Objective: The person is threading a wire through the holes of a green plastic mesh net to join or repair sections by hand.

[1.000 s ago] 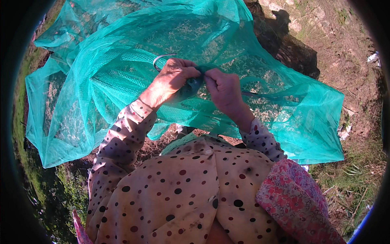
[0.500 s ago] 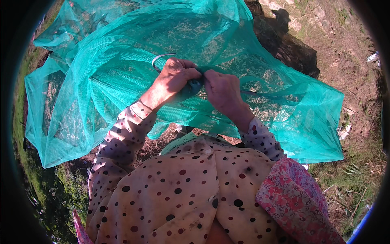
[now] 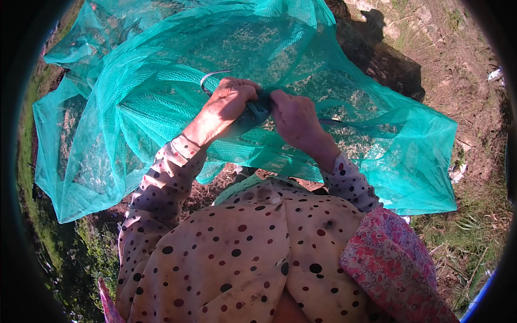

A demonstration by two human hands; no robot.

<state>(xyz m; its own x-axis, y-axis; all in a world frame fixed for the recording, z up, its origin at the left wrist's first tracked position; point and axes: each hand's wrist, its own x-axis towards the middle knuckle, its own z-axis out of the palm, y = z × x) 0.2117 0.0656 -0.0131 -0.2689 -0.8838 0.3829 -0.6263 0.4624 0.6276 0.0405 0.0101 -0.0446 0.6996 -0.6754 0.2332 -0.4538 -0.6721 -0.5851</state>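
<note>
A large sheet of green mesh netting (image 3: 156, 81) spreads across the ground before me, bunched into folds toward the middle. My left hand (image 3: 229, 105) is closed on a gathered, darker clump of the netting (image 3: 253, 114). Right beside it, my right hand (image 3: 296, 116) pinches the other side of the same clump, the two hands a short gap apart. A thin pale strap (image 3: 207, 78) curls out past my left hand. On the far side of my right hand a dark strap (image 3: 336, 123) trails over the netting. Fingertips of both hands are partly hidden.
Dry, grassy soil (image 3: 452, 97) lies to the right, with pale litter (image 3: 494, 74) on it. A dark shadow (image 3: 396, 70) falls beyond the netting's right edge. Green weeds (image 3: 91, 247) grow at the lower left. Pink floral cloth (image 3: 388, 253) covers part of my right arm.
My hands have drawn slightly apart, showing more of the dark bunched netting between them. The rest of the netting lies nearly as before.
</note>
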